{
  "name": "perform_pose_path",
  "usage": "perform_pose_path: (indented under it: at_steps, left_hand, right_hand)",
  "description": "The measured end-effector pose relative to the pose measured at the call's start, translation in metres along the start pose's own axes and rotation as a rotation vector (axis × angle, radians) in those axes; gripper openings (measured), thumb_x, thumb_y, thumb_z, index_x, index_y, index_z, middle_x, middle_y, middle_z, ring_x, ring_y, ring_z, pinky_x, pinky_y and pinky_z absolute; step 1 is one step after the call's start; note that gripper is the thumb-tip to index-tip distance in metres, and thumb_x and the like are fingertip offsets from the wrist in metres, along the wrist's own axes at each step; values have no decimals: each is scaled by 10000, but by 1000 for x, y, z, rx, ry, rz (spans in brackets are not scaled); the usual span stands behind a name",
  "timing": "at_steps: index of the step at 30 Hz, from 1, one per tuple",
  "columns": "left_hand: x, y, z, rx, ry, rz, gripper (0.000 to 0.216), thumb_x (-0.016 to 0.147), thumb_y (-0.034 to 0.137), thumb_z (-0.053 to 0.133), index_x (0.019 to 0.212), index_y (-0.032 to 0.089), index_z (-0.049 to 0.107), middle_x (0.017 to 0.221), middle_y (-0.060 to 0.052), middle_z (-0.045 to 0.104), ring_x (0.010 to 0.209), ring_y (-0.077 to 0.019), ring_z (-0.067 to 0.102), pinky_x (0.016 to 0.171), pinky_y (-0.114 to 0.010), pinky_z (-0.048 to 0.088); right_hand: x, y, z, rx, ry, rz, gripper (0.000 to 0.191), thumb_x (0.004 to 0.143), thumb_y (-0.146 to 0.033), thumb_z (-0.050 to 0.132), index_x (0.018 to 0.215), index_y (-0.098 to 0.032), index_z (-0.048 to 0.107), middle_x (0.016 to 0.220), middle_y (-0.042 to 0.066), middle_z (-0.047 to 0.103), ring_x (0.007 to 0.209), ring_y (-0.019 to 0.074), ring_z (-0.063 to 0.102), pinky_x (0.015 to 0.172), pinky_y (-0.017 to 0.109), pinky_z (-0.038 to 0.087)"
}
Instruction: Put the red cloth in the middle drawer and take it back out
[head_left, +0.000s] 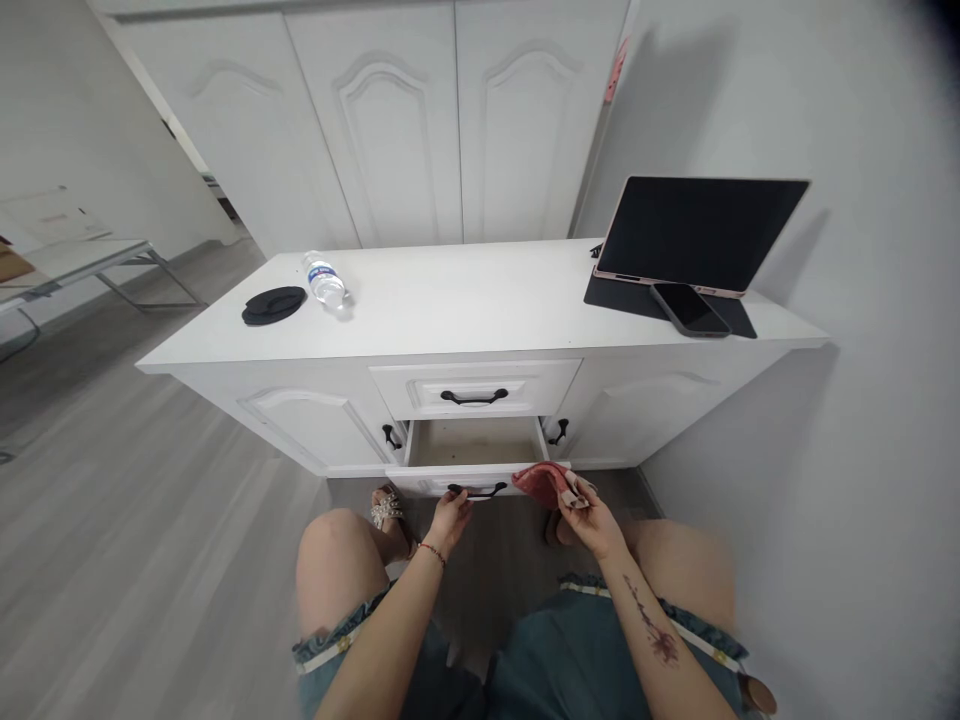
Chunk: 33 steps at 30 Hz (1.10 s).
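The lower drawer (424, 484) of a white cabinet (307, 410) stands pulled out, its pale inner floor in sight. My left hand (452, 516) is closed on the left end of this drawer's black handle (487, 492). In my right hand (592, 522) is a folded red cloth (541, 483) with a pale patterned part, gripped near the drawer's right front corner. Whether the cloth touches the drawer front, I cannot tell. Above, the upper drawer (525, 376) is closed.
On the white cabinet top (450, 300) lie a clear bottle (324, 280) and a round black item (274, 305) at left. A dark-screened laptop or tablet (701, 232) and a phone (690, 308) rest at right, beside the wall (862, 450). My knees flank the drawer.
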<state>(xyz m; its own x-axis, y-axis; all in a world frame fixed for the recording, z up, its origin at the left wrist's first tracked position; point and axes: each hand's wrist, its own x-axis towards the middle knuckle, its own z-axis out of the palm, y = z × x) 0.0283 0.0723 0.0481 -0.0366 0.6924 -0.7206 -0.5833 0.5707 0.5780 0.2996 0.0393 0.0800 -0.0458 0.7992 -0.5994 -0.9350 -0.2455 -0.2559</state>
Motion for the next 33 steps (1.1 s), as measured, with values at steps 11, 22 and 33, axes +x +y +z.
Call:
perform_pose_path:
  at_steps: [11,22,33]
  left_hand:
    - [0,-1,-2,37,-1,14,338,565,201,817,701,190,508,757,14,639,649,-106,575,693,-279,401]
    - [-1,-2,-1,66,8,48,355,564,225,805,686,200,473,730,28,618,647,-115,582,668,-286,382]
    - [7,-1,1,96,-25,93,344,549,258,813,728,193,526,804,-8,676,617,-112,603,614,-248,372]
  right_hand:
    - [-6,1,-11,45,95,-83,278,844,-92,464,957,-225,681,899,17,749,845,132,682,765,299,554]
    - [7,49,-31,-216,224,39,239,786,-92,521,969,-187,643,873,64,733,721,201,702,632,351,579]
    - [-7,61,-15,-249,211,112,84,742,-92,642,793,-158,629,753,56,735,731,200,704,656,326,578]
